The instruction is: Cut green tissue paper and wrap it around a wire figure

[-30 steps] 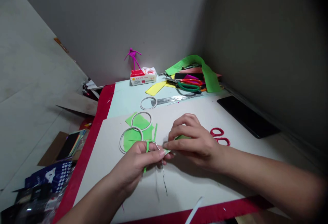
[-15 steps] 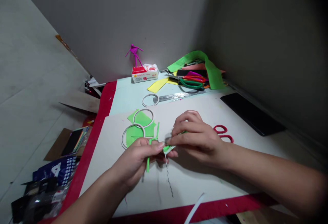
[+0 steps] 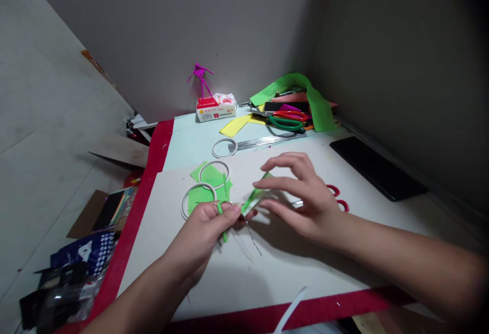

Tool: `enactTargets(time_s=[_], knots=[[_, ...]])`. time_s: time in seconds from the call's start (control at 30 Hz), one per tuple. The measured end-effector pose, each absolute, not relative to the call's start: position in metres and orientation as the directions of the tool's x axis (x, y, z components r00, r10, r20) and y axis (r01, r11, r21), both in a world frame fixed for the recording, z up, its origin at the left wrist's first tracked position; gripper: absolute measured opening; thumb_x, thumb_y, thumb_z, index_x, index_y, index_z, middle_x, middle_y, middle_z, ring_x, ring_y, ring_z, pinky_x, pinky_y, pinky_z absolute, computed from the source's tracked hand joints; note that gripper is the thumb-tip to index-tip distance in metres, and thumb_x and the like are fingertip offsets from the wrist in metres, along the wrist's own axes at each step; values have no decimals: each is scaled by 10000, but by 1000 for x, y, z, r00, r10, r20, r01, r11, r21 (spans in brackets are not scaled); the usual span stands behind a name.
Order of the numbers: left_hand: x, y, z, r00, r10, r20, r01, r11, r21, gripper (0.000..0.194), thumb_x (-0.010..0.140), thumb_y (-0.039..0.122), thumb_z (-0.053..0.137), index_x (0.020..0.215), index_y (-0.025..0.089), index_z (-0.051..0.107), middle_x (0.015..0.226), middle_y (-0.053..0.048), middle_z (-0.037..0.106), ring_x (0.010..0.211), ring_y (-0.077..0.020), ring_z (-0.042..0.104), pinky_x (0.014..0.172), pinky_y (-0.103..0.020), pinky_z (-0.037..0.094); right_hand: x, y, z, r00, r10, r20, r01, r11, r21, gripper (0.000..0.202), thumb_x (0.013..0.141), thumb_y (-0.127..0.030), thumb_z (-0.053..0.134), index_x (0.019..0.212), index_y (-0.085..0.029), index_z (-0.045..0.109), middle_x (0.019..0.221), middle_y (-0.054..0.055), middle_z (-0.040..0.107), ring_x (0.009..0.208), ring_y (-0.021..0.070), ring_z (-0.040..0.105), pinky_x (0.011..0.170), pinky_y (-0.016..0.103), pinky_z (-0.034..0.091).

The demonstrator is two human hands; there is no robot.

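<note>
My left hand (image 3: 212,224) pinches a twisted-wire figure (image 3: 251,233) partly wrapped in green crepe paper, with green-covered limbs sticking out above and below the fingers. One bare twisted wire leg hangs down to the right. From the pinch a green paper strip (image 3: 252,199) runs up to the right. Beside it is my right hand (image 3: 296,191), its fingers spread apart and its fingertips at the strip; whether they touch it is hard to see. Partly behind that hand lie red-handled scissors (image 3: 343,205) on the white board.
White tape rings (image 3: 199,185) lie on green paper pieces (image 3: 194,197) at left. Behind are wires (image 3: 263,143), a tissue packet (image 3: 216,110) below a magenta figure (image 3: 200,74), and green-handled scissors (image 3: 286,123) amid paper strips. A black phone (image 3: 376,167) lies right.
The fingers of my right hand have opened and lifted from the pinch. The green strip now stands up between the hands, and the wire figure has tilted in my left hand.
</note>
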State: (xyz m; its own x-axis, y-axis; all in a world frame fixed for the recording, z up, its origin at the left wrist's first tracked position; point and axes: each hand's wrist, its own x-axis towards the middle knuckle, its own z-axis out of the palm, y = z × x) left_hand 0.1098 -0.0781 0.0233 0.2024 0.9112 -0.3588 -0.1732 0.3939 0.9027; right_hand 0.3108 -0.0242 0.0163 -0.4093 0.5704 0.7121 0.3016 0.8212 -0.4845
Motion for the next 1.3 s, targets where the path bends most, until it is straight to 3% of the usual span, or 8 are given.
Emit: enactTargets(time_s=[0.1,0.2,0.37,0.5,0.77,1.03,1.17,1.3], knots=[[113,-80,24,131,924,-358,-217,379,900,211,831,344,664,878,160,756,842,-62,741,842,-182,624,845,-299,438,307,-30,20,-305,774,554,267,628,-731,111,824,-239,647,744,-177,600,775,38,595,775,168,544,726,318,436],[116,-81,26,67,942,-328,-158,335,929,231,836,360,657,941,178,752,920,-67,741,895,-200,625,838,-304,448,300,-33,19,-447,888,105,154,192,-969,214,792,-350,686,725,-164,603,677,11,608,631,132,528,597,266,424],[120,-83,29,-18,974,-224,93,225,970,207,838,348,646,923,202,768,1123,-79,696,1089,-252,575,961,-346,400,291,-39,11,-569,818,-86,-165,-216,-962,283,733,-328,755,955,-173,675,894,38,683,765,143,598,709,273,479],[125,-85,31,-46,993,-109,215,117,970,139,813,297,664,798,221,780,1120,-70,698,1104,-270,567,984,-362,386,291,-41,9,-529,845,-78,-332,-291,-897,246,762,-288,737,990,-197,712,971,56,707,845,156,627,842,324,480],[131,-88,31,-8,1000,8,306,-5,952,66,717,196,724,676,216,771,867,-81,742,923,-266,639,921,-370,421,294,-38,10,-480,863,-155,-302,-329,-895,242,743,-338,753,897,-154,717,826,54,695,791,176,630,793,344,483],[106,-80,20,236,940,-247,-143,285,948,309,712,126,655,978,234,768,1040,-52,741,1052,-254,614,946,-347,424,310,-21,22,-646,751,-136,-176,-320,-931,215,783,-338,707,842,-134,672,756,29,654,684,117,568,689,261,433],[113,-78,22,186,927,-325,-61,341,938,139,771,285,699,855,199,768,795,-33,734,801,-186,631,746,-276,457,307,-25,17,-772,571,-278,52,-380,-924,315,701,-403,764,798,-115,680,672,18,635,587,96,513,586,232,368],[121,-77,26,129,919,-373,106,361,926,311,750,400,711,569,150,669,551,6,558,536,-104,433,509,-238,315,300,-32,12,-743,593,-311,159,-296,-942,337,679,-439,763,719,-120,663,589,-15,572,524,75,426,518,218,304]])
